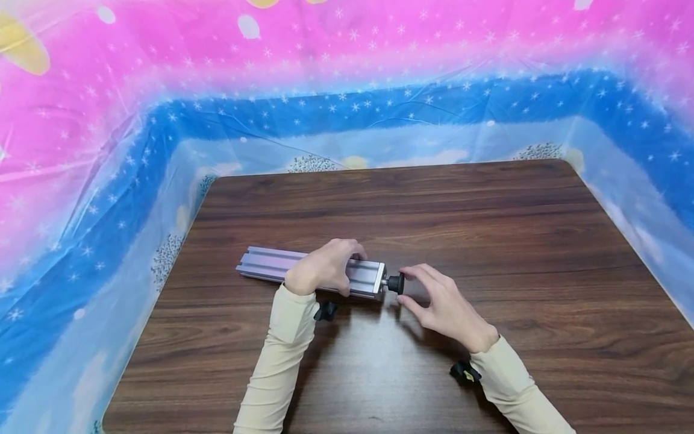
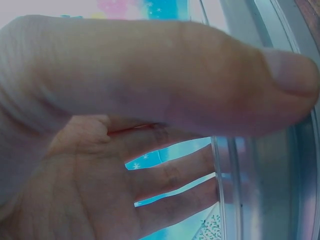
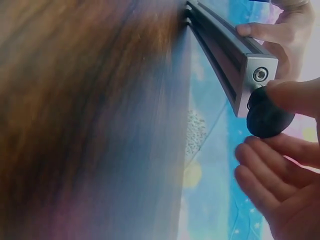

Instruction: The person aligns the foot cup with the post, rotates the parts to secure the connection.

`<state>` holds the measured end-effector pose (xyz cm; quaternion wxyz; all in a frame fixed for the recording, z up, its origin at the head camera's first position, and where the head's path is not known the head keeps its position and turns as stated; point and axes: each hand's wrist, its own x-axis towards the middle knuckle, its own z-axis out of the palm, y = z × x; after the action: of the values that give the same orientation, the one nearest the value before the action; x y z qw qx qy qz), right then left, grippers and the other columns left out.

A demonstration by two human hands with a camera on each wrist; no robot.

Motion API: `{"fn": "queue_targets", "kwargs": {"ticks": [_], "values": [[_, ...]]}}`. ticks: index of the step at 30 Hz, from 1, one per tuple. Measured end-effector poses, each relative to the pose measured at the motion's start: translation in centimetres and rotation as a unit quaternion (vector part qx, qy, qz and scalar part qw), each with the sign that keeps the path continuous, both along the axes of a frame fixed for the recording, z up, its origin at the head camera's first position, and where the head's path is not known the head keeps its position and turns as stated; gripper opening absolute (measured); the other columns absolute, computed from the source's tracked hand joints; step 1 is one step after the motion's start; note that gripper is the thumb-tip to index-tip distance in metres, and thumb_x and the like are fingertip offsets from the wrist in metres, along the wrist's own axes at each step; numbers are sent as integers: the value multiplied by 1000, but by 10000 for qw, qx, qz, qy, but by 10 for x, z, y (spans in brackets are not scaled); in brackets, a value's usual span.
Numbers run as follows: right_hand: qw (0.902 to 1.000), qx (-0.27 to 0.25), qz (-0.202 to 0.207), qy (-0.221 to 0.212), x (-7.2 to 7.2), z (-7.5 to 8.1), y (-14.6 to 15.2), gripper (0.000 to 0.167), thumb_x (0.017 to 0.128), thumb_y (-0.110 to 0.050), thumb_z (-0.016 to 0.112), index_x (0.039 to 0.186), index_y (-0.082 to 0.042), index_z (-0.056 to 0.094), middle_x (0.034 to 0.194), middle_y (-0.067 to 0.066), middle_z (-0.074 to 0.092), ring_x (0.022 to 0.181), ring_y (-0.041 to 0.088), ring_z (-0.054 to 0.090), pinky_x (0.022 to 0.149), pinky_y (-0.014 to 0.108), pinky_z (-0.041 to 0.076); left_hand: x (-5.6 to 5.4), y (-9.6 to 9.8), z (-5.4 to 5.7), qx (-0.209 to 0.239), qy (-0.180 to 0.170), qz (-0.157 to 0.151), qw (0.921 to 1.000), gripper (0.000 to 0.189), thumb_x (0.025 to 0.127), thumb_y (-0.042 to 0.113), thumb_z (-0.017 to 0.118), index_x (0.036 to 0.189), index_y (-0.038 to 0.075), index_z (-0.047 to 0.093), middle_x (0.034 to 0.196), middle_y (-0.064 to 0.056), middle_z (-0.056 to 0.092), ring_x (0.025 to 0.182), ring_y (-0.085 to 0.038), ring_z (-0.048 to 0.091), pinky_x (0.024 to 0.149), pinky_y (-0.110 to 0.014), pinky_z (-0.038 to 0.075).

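A silver aluminium profile (image 1: 271,260) with long grooves lies on the table, in the head view. My left hand (image 1: 327,265) grips it across the middle, thumb along the near side and fingers over the far side. In the right wrist view its end plate (image 3: 262,65) carries a socket-head bolt (image 3: 260,74). A levelling foot (image 1: 397,284) with a round black base and short metal stem sticks out of that end. My right hand (image 1: 447,304) pinches the black base between thumb and index finger; the other fingers (image 3: 260,175) are spread below it in the right wrist view.
The dark wood-grain table (image 1: 401,211) has rounded far corners. Behind and beside it hangs a pink and blue sheet (image 1: 336,108) with snowflakes. Black straps with small mounts (image 1: 465,372) sit at both wrists.
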<state>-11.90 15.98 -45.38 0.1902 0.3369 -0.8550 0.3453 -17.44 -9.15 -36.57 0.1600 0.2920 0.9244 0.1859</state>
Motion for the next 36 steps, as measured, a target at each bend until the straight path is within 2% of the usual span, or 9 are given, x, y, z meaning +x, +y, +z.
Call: {"fn": "queue_targets", "kwargs": {"ticks": [5, 9, 12, 16, 22, 26, 29, 32, 36], "values": [[9992, 56, -175, -348, 1, 0, 0, 32, 94, -22, 70, 116, 2, 70, 106, 9, 74, 97, 20, 72, 84, 38, 59, 0, 0, 2, -22, -16, 33, 10000, 67, 59, -4, 84, 123, 1, 65, 116, -10, 67, 100, -22, 62, 88, -33, 54], [9973, 130, -377, -609, 2, 3, 1, 36, 97, -28, 67, 120, -1, 69, 110, 8, 73, 101, 20, 71, 88, 39, 58, -1, 1, 2, -28, -22, 13, 10000, 67, 59, -4, 84, 123, 1, 65, 116, -10, 67, 101, -22, 62, 88, -34, 54], [9980, 150, -328, -514, 2, 5, 1, 49, 89, -30, 77, 127, -1, 64, 119, 9, 69, 110, 22, 67, 94, 41, 55, -2, 1, 3, -17, -19, -5, 10000, 67, 59, -4, 84, 123, 0, 65, 116, -11, 67, 101, -23, 62, 89, -34, 54], [9995, 115, -43, -300, 1, 8, 0, 64, 79, -22, 87, 132, 0, 58, 127, 10, 64, 118, 23, 62, 99, 40, 51, -2, 1, 4, -18, 5, -13, 10000, 67, 59, -3, 84, 123, 0, 64, 117, -11, 67, 103, -24, 62, 90, -35, 53], [10000, -30, 93, 19, 1, 6, -2, 55, 77, -5, 86, 125, 2, 60, 122, 8, 65, 114, 22, 64, 97, 39, 52, -1, 0, 3, -9, -24, 2, 10000, 67, 59, -4, 84, 123, 0, 64, 116, -11, 67, 101, -23, 62, 89, -34, 53], [10000, -37, 45, 72, 0, 3, -2, 46, 80, -9, 83, 120, 2, 64, 114, 7, 68, 106, 20, 67, 90, 40, 56, -1, 0, 2, -18, -17, -1, 10000, 67, 59, -4, 84, 123, 0, 65, 115, -10, 67, 101, -24, 62, 89, -34, 53], [9999, 49, -81, -116, 1, 3, -2, 36, 88, -18, 77, 118, 1, 68, 108, 7, 71, 101, 19, 69, 87, 39, 58, 0, 0, 1, -19, -29, 7, 10000, 67, 59, -4, 84, 123, 1, 65, 115, -10, 67, 102, -24, 62, 89, -34, 53], [9981, 155, -240, -540, 2, 4, -3, 28, 97, -24, 66, 114, -2, 71, 103, 4, 72, 96, 16, 70, 84, 37, 58, 0, 0, 0, -15, -57, 15, 10000, 67, 59, -4, 85, 123, 1, 65, 115, -9, 67, 102, -23, 62, 89, -34, 53], [9942, 228, -469, -946, 5, 6, -3, 34, 101, -31, 60, 117, -3, 71, 107, 6, 72, 99, 18, 70, 87, 39, 57, 1, -1, 0, 2, -100, 20, 9999, 67, 59, -4, 85, 123, 1, 65, 115, -9, 68, 102, -23, 62, 89, -33, 53]]}}
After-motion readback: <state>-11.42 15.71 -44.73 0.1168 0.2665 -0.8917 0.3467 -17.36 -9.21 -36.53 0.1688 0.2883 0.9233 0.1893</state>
